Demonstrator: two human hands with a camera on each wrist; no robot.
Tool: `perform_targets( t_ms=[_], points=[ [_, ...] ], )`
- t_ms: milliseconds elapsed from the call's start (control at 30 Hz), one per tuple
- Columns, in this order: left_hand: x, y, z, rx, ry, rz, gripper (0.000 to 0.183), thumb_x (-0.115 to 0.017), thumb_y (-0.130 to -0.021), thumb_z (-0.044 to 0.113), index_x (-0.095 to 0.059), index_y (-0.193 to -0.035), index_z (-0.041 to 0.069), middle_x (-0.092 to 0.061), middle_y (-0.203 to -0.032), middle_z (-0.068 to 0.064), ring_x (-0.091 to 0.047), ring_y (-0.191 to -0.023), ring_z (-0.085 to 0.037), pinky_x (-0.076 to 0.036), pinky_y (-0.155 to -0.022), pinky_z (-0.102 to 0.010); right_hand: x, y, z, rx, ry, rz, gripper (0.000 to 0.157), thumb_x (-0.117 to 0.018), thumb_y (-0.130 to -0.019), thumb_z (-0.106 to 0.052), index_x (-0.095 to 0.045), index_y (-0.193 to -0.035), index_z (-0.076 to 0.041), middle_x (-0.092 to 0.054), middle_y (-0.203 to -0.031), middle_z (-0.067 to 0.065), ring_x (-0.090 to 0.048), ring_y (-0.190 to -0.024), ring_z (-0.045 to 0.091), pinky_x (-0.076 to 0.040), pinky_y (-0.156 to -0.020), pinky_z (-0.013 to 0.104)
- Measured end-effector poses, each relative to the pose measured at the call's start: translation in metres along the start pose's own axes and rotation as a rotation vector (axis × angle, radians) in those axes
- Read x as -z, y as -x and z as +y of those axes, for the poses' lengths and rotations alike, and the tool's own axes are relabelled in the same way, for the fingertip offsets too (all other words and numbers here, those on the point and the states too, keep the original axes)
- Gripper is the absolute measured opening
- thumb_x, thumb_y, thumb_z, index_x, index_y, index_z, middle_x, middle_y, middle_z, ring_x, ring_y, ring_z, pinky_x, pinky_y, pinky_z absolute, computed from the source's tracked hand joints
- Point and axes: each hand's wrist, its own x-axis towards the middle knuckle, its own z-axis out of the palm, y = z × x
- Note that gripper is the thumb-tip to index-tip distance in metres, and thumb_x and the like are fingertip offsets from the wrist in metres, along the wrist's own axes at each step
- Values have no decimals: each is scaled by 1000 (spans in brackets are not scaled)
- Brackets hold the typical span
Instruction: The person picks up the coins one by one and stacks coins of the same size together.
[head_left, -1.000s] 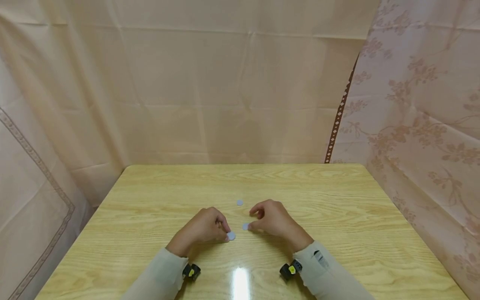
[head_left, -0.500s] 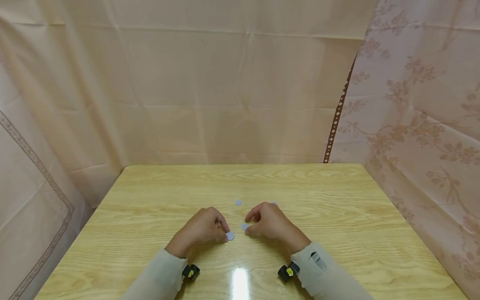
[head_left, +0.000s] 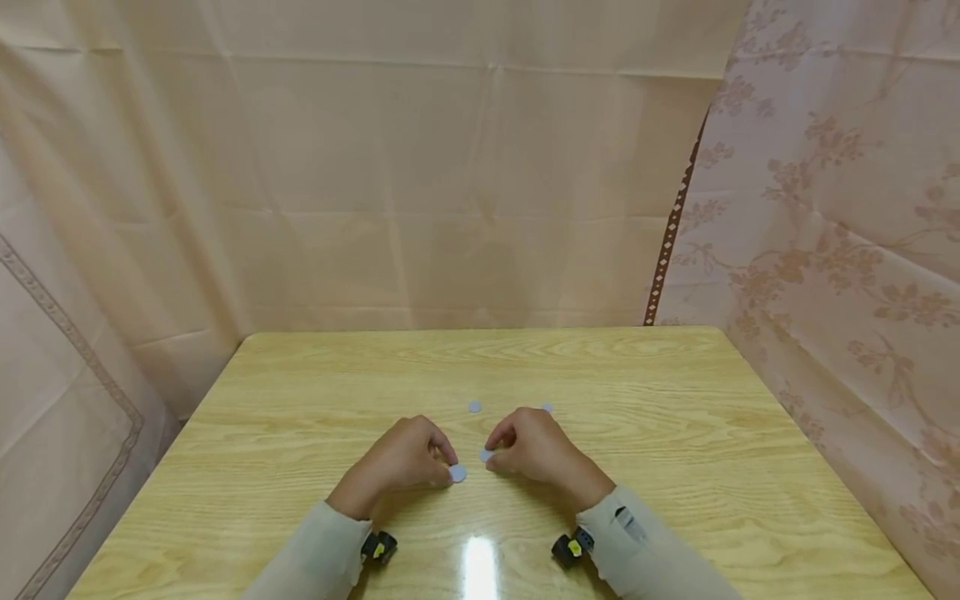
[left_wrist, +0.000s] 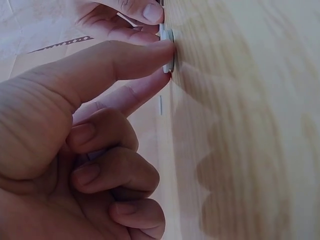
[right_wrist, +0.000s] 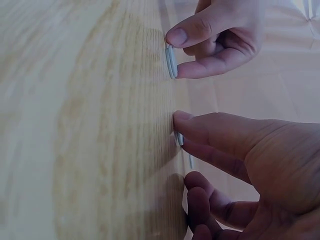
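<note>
Over the table [head_left: 645, 383], both hands [head_left: 405, 454] [head_left: 538, 448] slant inward, pinching discs [head_left: 458, 473] [head_left: 485, 456].

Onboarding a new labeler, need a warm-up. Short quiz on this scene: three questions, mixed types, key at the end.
1. True or false: the left hand pinches a pale disc.
2. Pick one. The surface of the table looks: (a) plain white, (b) wood-grained, (c) checkered.
3. Fill in: in the head view, the rightmost disc is partly hidden behind the ____.

Key:
1. True
2. b
3. right hand
</note>
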Motion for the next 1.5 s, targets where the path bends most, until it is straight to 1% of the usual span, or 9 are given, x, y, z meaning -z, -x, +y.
perform_targets(
  t_ms=[167,300,400,533,733,967,1167,1300,1500],
  points=[
    [-1,1,1,-3,16,-10,15,-91,-73,17,-80,-84,16,-62,-75,3,-47,-61,-15,-39,-54,-28,-1,-1,1,-1,15,-4,9,-89,-81,-21,-82,-88,-20,-67,-76,-11,-55,-68,11,-47,-59,26],
    [-3,0,2,4,-23,8,18,-93,-74,26,-78,-81,19,-63,-76,5,-46,-61,-13,-40,-55,-28,0,-1,2,6,13,-8,9,-88,-81,-20,-82,-88,-18,-65,-75,-10,-55,-69,11,-46,-59,26],
    [-5,0,5,17,-66,26,20,-93,-74,30,-76,-79,22,-65,-78,7,-49,-63,-14,-42,-58,-30,0,-1,2,7,6,-12,10,-89,-81,-19,-82,-88,-18,-65,-74,-9,-54,-68,11,-46,-59,26],
    [-7,1,10,32,-104,46,20,-94,-73,30,-76,-78,22,-67,-81,9,-53,-66,-15,-45,-59,-32,0,0,2,10,-7,-15,10,-89,-81,-18,-82,-89,-17,-64,-72,-8,-53,-65,11,-45,-57,25],
    [-9,1,12,36,-129,61,17,-92,-74,27,-76,-79,22,-63,-74,8,-51,-61,-14,-43,-54,-31,0,1,2,16,-35,-22,10,-88,-82,-17,-82,-90,-14,-60,-65,-4,-47,-56,10,-39,-51,23],
    [-7,1,10,48,-153,87,16,-90,-73,26,-74,-75,25,-63,-74,9,-50,-62,-15,-41,-54,-32,0,3,1,0,-38,-33,11,-87,-84,-18,-82,-94,-14,-57,-59,-5,-46,-51,7,-36,-48,21],
    [-4,1,7,46,-150,90,13,-88,-73,22,-75,-76,24,-65,-76,9,-51,-61,-16,-41,-53,-32,1,8,0,-9,-54,-47,12,-85,-86,-20,-82,-96,-16,-56,-59,-4,-44,-52,8,-35,-48,21],
    [-2,2,6,66,-144,86,13,-87,-74,22,-76,-77,24,-66,-80,8,-54,-64,-17,-44,-56,-34,1,11,0,-13,-73,-52,11,-85,-86,-19,-82,-96,-17,-56,-58,-4,-44,-51,8,-35,-48,21],
    [2,5,1,90,-153,94,13,-88,-74,23,-76,-79,23,-65,-77,7,-54,-65,-18,-44,-57,-34,-1,14,2,-11,-107,-66,11,-85,-86,-17,-82,-97,-15,-55,-57,-4,-43,-49,8,-35,-47,21]
  ],
)
